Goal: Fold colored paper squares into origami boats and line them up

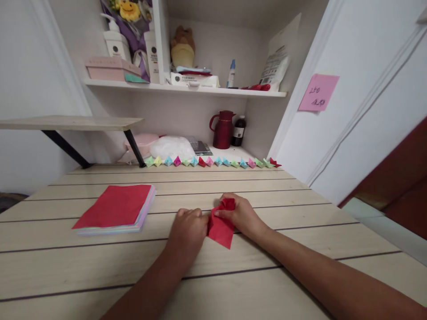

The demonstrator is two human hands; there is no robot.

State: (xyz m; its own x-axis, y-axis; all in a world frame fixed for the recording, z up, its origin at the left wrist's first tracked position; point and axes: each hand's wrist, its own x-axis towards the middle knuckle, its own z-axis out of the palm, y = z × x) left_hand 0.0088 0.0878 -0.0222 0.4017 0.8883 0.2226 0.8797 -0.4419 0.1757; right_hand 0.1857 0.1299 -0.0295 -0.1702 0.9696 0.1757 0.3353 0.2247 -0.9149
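Note:
A red sheet of paper [221, 231], partly folded, lies on the wooden table [233, 284] between both hands. My left hand [187, 232] is curled, its fingertips pressed on the paper's left edge. My right hand [240, 215] pinches the paper's upper part, thumb on top and fingers closed round a raised fold. A stack of coloured paper squares [116, 209] with a red sheet on top rests to the left of my left hand, apart from it.
A row of small folded paper shapes [213, 162] in many colours lines the table's far edge. Behind it stand a dark red jug [223, 130], a dark bottle [239, 130] and a plastic bag [171, 147]. A shelf [185, 89] above holds bottles, boxes, a plush toy. A pink note [318, 92] sticks on the right wall.

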